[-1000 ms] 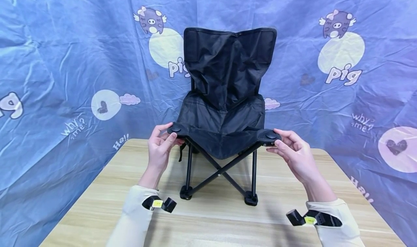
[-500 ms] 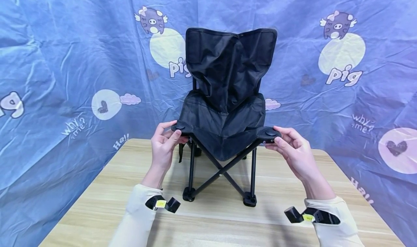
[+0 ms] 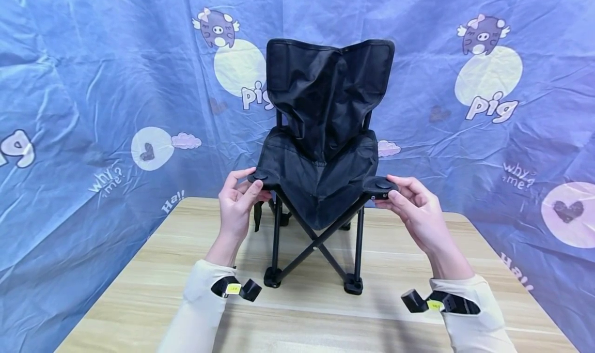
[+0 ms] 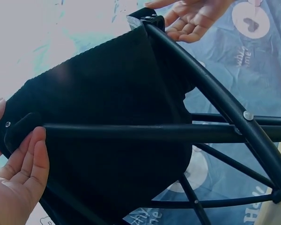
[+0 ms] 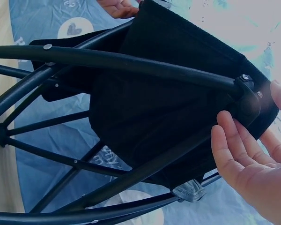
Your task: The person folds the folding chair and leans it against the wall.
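Observation:
A small black folding chair (image 3: 321,182) stands upright and partly unfolded, its fabric seat sagging in a V over crossed metal legs. At its front left corner my left hand (image 3: 234,205) pinches the seat corner between thumb and fingers. My right hand (image 3: 418,211) grips the front right corner the same way. From below, in the left wrist view, the fingers (image 4: 36,157) curl under the corner by a leg tube (image 4: 131,132). The right wrist view shows the other fingers (image 5: 232,143) beneath the right corner, beside its plastic joint (image 5: 246,96).
The chair's black feet (image 3: 353,285) rest on a light wooden table (image 3: 297,322). A black strap (image 3: 257,216) hangs at the chair's left side. Behind it hangs a blue cloth (image 3: 139,58) with pig prints. Each wrist wears a small black camera (image 3: 251,290).
Both hands have drawn closer together with the chair's front corners. The front feet have moved inward, the seat sags deeper and the crossed legs stand steeper.

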Motion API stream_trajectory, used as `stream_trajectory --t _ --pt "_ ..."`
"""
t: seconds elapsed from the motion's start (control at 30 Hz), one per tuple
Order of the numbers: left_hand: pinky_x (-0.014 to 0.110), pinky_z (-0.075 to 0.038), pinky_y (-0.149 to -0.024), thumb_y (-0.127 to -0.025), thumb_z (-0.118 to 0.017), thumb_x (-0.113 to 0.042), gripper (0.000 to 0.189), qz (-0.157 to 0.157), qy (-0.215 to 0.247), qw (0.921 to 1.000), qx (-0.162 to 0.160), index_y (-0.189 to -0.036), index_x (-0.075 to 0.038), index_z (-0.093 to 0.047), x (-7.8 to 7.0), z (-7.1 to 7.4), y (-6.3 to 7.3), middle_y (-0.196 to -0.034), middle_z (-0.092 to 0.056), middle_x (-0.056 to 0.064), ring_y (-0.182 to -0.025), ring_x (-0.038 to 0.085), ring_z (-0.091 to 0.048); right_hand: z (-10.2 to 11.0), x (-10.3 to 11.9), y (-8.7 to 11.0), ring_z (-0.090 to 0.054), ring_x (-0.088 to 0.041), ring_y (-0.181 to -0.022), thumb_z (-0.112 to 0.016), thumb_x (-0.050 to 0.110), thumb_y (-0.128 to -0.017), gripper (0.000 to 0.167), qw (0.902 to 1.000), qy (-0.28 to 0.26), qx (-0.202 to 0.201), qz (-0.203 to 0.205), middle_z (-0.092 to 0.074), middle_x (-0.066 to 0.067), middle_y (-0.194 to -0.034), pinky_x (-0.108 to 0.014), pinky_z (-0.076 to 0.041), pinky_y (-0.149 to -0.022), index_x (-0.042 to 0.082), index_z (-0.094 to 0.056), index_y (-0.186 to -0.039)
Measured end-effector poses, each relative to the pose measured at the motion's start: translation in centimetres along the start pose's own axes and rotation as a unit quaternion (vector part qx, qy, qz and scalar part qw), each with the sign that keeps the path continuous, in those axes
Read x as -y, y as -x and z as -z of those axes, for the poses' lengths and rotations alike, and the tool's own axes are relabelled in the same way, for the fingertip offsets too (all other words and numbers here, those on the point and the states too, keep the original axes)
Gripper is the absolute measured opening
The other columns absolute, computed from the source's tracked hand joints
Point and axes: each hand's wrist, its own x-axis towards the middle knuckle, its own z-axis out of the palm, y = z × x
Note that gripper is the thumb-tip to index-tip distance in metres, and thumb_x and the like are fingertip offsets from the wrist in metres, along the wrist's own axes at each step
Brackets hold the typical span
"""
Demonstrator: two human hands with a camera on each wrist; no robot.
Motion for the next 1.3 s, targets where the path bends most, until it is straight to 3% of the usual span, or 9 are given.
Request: stream_trajectory --t 0.3,0.57,1.3 --pt "0.027 -0.058 -0.063 -0.09 -0.059 0.002 0.026 0.003 -0.005 1.0 -0.007 -0.116 -0.001 -0.059 -0.1 -0.7 -0.2 -0.081 -0.072 0.007 -0.064 0.017 -0.069 -0.4 0.1 -0.4 -0.072 -0.025 -0.09 -0.047 -0.01 -0.099 0.03 1.0 0.004 -0.007 -0.005 -0.069 -0.014 -0.108 -0.031 -0.056 -0.088 -0.005 -0.06 -0.125" --pt "0.026 -0.058 -0.062 -0.088 -0.06 0.0 0.026 0.003 -0.009 0.9999 -0.011 -0.114 -0.005 -0.061 -0.2 -1.4 -0.3 -0.078 -0.071 0.007 -0.063 0.017 -0.068 -0.7 0.1 -0.7 -0.073 -0.026 -0.09 -0.048 -0.009 -0.099 0.029 1.0 -0.004 -0.004 -0.002 -0.069 -0.014 -0.108 -0.032 -0.056 -0.09 -0.005 -0.061 -0.124" --pt "0.028 -0.058 -0.063 -0.089 -0.06 0.0 0.027 -0.019 -0.012 0.9997 0.005 -0.115 0.0 -0.059 -0.3 -2.7 -0.8 -0.08 -0.072 0.007 -0.063 0.017 -0.069 -1.6 0.5 -1.7 -0.073 -0.024 -0.087 -0.05 -0.005 -0.1 0.027 0.9999 0.013 -0.001 -0.002 -0.069 -0.012 -0.107 -0.032 -0.056 -0.089 -0.003 -0.061 -0.125"
